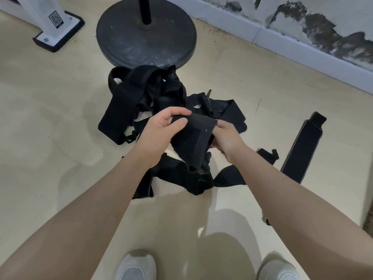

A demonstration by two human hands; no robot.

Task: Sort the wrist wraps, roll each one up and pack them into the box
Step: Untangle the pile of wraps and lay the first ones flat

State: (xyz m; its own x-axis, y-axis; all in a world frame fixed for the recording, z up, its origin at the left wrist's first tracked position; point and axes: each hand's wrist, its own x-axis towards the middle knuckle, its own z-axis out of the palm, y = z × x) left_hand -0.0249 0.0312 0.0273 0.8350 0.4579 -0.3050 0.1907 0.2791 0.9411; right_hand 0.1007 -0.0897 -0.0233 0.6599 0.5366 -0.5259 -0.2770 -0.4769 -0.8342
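Observation:
A tangled heap of black wrist wraps (pixel 141 93) lies on the beige floor in front of me. I hold one black wrap (pixel 193 136) above the heap. My left hand (pixel 161 130) pinches its upper left edge between thumb and fingers. My right hand (pixel 228 138) grips its right side, fingers curled under the fabric. The lower end of the held wrap hangs down into more wraps (pixel 181 176) on the floor. One wrap (pixel 302 150) lies flat and stretched out by itself to the right. No box is in view.
A round black weighted base (pixel 125 41) with a pole stands just behind the heap. A white machine foot (pixel 58 31) is at the far left. A white skirting board and peeling wall (pixel 302 41) run along the right. My two grey shoes (pixel 137 265) show at the bottom.

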